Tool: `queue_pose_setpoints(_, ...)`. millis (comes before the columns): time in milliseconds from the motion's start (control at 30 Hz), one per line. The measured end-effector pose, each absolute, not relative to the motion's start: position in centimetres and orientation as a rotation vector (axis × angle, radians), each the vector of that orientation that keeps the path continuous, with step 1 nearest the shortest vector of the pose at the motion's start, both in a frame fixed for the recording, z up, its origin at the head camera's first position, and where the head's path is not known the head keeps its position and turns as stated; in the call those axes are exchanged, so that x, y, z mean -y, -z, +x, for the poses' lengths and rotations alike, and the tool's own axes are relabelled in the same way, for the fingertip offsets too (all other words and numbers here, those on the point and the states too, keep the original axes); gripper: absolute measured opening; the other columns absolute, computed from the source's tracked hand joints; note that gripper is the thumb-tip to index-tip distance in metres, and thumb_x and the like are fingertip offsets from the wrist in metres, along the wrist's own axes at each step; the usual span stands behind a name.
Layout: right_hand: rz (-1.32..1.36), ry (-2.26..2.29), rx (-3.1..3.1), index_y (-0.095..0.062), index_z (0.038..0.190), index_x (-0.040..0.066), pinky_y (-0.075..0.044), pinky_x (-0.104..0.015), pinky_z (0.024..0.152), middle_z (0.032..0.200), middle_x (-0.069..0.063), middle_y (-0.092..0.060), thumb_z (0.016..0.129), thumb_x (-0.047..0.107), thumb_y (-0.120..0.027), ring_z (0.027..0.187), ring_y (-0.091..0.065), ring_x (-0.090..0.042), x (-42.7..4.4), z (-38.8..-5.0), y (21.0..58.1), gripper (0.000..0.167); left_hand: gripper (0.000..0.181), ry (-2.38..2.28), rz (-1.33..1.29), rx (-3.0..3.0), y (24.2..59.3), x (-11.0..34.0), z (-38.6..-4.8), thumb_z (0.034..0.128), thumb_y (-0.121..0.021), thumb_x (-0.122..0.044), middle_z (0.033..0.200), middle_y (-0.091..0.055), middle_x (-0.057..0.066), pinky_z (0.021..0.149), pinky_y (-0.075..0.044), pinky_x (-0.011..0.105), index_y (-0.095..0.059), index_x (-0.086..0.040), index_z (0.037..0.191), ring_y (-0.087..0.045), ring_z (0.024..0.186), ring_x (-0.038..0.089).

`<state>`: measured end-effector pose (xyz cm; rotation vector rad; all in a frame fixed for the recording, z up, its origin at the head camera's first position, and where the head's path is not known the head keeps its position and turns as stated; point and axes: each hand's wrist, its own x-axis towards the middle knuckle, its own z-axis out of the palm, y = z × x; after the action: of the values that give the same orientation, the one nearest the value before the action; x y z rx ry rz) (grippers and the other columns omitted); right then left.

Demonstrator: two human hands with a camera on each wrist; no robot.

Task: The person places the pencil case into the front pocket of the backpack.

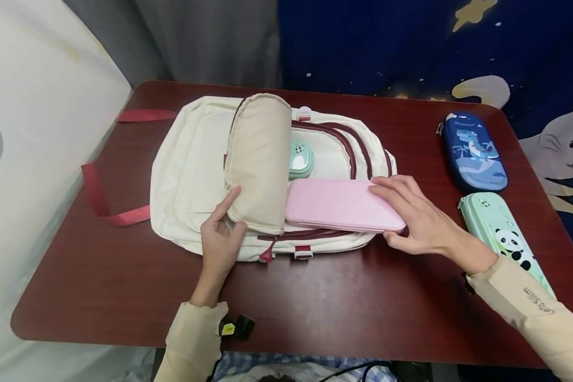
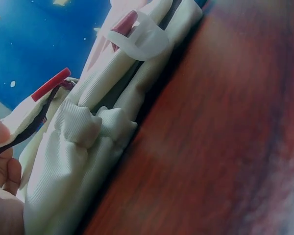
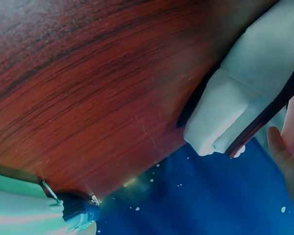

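A white backpack (image 1: 200, 175) with dark red zippers lies on the table, its front pocket flap (image 1: 260, 164) folded back to the left. My left hand (image 1: 222, 233) pinches the flap's lower left edge between thumb and fingers; in the left wrist view the fingers (image 2: 5, 171) hold the fabric beside a dark zipper. My right hand (image 1: 417, 220) grips the right end of a pink case (image 1: 341, 204), thumb at the near corner and fingers on top. The case's left end meets the flap's edge. A small mint case (image 1: 301, 159) lies in the pocket, partly hidden by the flap.
A blue dinosaur case (image 1: 477, 151) and a mint panda case (image 1: 506, 233) lie at the table's right side. Red straps (image 1: 95, 193) extend left from the backpack. A dark curtain (image 1: 363, 48) hangs behind the table (image 1: 315, 307). A small black object (image 1: 243, 327) is beside the left sleeve.
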<state>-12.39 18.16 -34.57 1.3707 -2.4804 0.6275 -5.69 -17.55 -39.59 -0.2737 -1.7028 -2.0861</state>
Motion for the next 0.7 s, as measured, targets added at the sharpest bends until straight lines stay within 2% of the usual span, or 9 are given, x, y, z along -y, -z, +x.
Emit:
queue_pose_setpoints(100, 1.375, -0.626, 2.465, -0.047, 0.132, 0.001, -0.023, -0.033, 0.1, 0.136, -0.015, -0.043, 0.065, 0.031, -0.054, 0.117, -0.036, -0.033, -18.1, -12.8, 34.7, 0.073, 0.062, 2.093, -0.284, 1.697, 39.6, 17.5, -5.7, 0.0697, -0.039, 0.024, 0.136, -0.044, 0.02, 0.101, -0.029, 0.028, -0.05, 0.008, 0.129, -0.029, 0.133, 0.025)
queue_pose_setpoints(300, 1.394, -0.662, 2.428, -0.049, 0.13, -0.001, -0.023, -0.032, 0.101, 0.135, -0.017, -0.044, 0.065, 0.03, -0.056, 0.117, -0.036, -0.035, -17.5, -13.4, 35.0, 0.072, 0.064, 2.138, -0.306, 1.656, 39.8, 17.6, -5.7, 0.0676, -0.039, 0.025, 0.137, -0.043, 0.02, 0.087, -0.035, 0.024, -0.049, 0.009, 0.129, -0.029, 0.13, 0.021)
queue_pose_setpoints(467, 1.47, -0.699, 2.407, -0.05, 0.129, 0.001, -0.024, -0.027, 0.102, 0.135, -0.018, -0.041, 0.067, 0.032, -0.061, 0.122, -0.036, -0.033, -15.2, -14.2, 35.4, 0.071, 0.063, 2.184, -0.332, 1.598, 39.9, 17.6, -5.7, 0.0684, -0.041, 0.023, 0.138, -0.042, 0.022, 0.07, -0.041, 0.019, -0.047, 0.01, 0.129, -0.031, 0.125, 0.02)
queue_pose_setpoints(567, 1.524, -0.709, 2.404, -0.049, 0.13, 0.002, -0.026, -0.029, 0.102, 0.136, -0.017, -0.04, 0.067, 0.03, -0.064, 0.124, -0.035, -0.031, -13.1, -14.8, 35.9, 0.071, 0.062, 2.176, -0.342, 1.593, 39.9, 17.5, -5.7, 0.0686, -0.042, 0.023, 0.137, -0.043, 0.022, 0.068, -0.041, 0.019, -0.047, 0.011, 0.129, -0.031, 0.125, 0.02)
queue_pose_setpoints(667, 1.541, -0.734, 2.393, -0.049, 0.129, 0.002, -0.027, -0.031, 0.102, 0.136, -0.016, -0.04, 0.066, 0.029, -0.065, 0.124, -0.035, -0.029, -11.6, -15.4, 36.3, 0.07, 0.062, 2.153, -0.351, 1.602, 39.9, 17.6, -5.7, 0.0683, -0.042, 0.023, 0.136, -0.043, 0.023, 0.077, -0.04, 0.02, -0.047, 0.012, 0.129, -0.03, 0.129, 0.02)
queue_pose_setpoints(700, 1.541, -0.744, 2.385, -0.05, 0.128, 0.002, -0.027, -0.031, 0.102, 0.135, -0.016, -0.041, 0.065, 0.028, -0.065, 0.123, -0.036, -0.029, -11.3, -15.6, 36.4, 0.07, 0.062, 2.143, -0.349, 1.608, 39.9, 17.6, -5.7, 0.0682, -0.043, 0.023, 0.136, -0.044, 0.023, 0.075, -0.04, 0.02, -0.047, 0.011, 0.129, -0.035, 0.123, 0.019)
